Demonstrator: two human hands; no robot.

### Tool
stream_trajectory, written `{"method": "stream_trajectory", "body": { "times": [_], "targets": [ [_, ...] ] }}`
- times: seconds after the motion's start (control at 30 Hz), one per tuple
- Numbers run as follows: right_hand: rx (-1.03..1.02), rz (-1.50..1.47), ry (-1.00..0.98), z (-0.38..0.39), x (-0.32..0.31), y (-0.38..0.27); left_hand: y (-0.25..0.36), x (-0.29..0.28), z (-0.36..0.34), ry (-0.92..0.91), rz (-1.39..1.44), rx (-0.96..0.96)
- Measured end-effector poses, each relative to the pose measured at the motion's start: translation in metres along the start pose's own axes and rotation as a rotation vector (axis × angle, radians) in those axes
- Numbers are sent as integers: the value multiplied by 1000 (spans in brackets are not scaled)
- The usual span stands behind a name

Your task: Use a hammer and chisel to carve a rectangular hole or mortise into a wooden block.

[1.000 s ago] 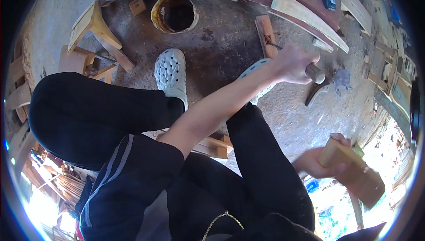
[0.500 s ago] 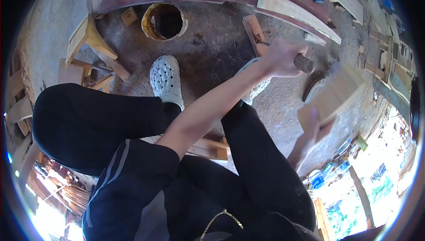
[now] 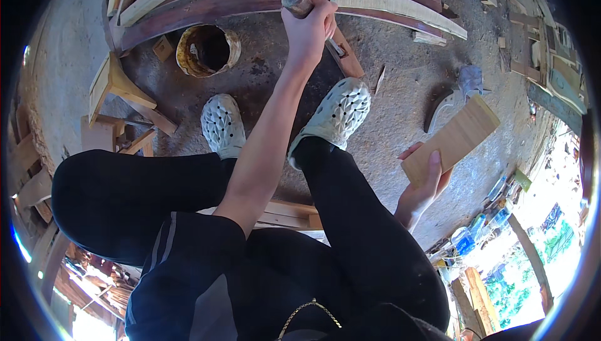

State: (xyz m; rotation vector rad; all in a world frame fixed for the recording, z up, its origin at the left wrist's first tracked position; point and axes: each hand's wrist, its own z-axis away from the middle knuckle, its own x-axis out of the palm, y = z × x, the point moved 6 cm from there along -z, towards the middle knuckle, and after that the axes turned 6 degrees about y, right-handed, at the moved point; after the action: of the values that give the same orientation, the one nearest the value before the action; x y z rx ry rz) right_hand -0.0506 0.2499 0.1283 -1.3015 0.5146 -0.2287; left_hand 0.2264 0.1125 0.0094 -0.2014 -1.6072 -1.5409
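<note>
Beyond my feet, my left hand [image 3: 308, 31] is closed in a fist around a thick round wooden handle [image 3: 297, 3]. The handle's butt end points up toward me. A narrow metal strip shows just past the fist, over a reddish wooden piece [image 3: 349, 62] on the floor; I cannot tell whether it belongs to the held tool. Off to the right, my right hand [image 3: 427, 181] grips the near end of a pale, flat rectangular wood block [image 3: 454, 140], thumb on top. The block is held tilted above the floor, apart from the left hand.
A stained bucket [image 3: 228, 46] stands ahead on the left, near an angled wooden piece [image 3: 119, 87]. Long dark boards [image 3: 250, 1] and a pale plank [image 3: 388, 6] lie across the far side. A curved grey object [image 3: 443, 108] rests behind the block. Plastic bottles [image 3: 463, 241] are at lower right.
My left hand has swung leftward and away with the handle, whose end now points up. My right hand still holds the block, which has moved slightly lower and steadied from a blur.
</note>
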Motion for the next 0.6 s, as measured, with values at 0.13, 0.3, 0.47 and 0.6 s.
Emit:
{"method": "stream_trajectory", "body": {
  "times": [0.13,0.3,0.47,0.6],
  "targets": [
    [1,2,16,0,-1,2,-8,8,6,6,-40,-7],
    [14,-6,13,-2,-3,3,-14,17,14,-1,-106,-22],
    [35,0,-13,1,-2,5,-19,26,18,-38,-247,94],
    [28,21,-11,2,-1,7,-19,36,28,-80,-473,192]
  ]
}}
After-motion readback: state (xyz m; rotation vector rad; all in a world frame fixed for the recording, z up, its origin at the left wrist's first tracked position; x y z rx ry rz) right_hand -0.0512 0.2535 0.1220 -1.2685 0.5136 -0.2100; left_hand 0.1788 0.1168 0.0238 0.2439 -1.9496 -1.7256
